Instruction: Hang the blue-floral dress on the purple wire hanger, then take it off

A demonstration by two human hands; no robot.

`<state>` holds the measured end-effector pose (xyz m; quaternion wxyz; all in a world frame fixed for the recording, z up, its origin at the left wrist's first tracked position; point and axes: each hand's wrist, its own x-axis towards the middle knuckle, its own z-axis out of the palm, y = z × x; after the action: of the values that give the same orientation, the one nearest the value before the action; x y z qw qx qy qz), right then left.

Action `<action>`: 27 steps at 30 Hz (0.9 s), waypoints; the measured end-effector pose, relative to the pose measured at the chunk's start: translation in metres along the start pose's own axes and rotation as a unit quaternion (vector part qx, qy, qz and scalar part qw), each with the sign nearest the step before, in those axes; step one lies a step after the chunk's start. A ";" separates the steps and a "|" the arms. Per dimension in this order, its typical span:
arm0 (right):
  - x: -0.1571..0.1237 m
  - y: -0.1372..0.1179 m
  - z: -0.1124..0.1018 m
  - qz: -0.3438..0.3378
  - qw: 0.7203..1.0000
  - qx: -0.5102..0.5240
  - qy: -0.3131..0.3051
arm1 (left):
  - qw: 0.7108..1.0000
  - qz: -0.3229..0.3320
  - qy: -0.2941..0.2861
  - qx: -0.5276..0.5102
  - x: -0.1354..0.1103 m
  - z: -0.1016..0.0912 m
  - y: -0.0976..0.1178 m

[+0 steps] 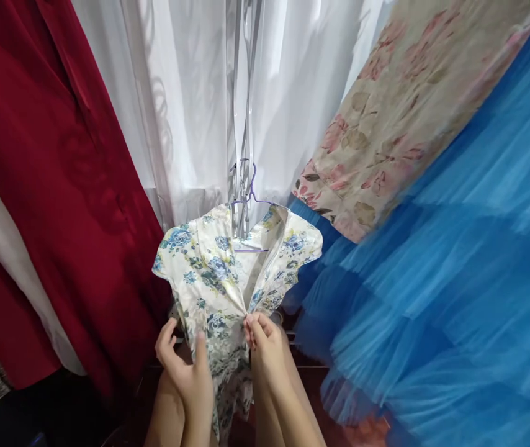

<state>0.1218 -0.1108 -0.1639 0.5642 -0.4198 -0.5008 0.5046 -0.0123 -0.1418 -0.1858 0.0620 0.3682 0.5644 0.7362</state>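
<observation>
A small white dress with blue flowers (218, 273) on a thin purple wire hanger (252, 194) fills the narrow gap between a long dark red garment (60, 186) on the left and bright blue tulle layers (455, 279) crowding in from the right. A sheer white curtain (176, 93) closes the back, and a beige fabric with pink flowers (409, 105) overhangs the upper right. Open room lies only low and near, where the left hand (185, 369) and right hand (265, 341) sit side by side.

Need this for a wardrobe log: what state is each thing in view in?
floral dress: hanging on the hanger, its opening parted down to the waist
purple hanger: hooked up, carrying the dress
left hand: gripping the dress fabric at the waist
right hand: pinching the foot of the opening
red garment: hanging, left of the dress
blue tulle skirt: hanging, layers spread
</observation>
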 end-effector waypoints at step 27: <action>0.108 -0.182 -0.014 -0.067 0.996 -0.006 -0.055 | 0.811 0.086 -0.557 0.153 0.042 0.035 0.075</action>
<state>0.1613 -0.0285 0.0275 0.5660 -0.3604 -0.5605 0.4854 0.0031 -0.1197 -0.0974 0.2453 0.7672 0.5045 0.3110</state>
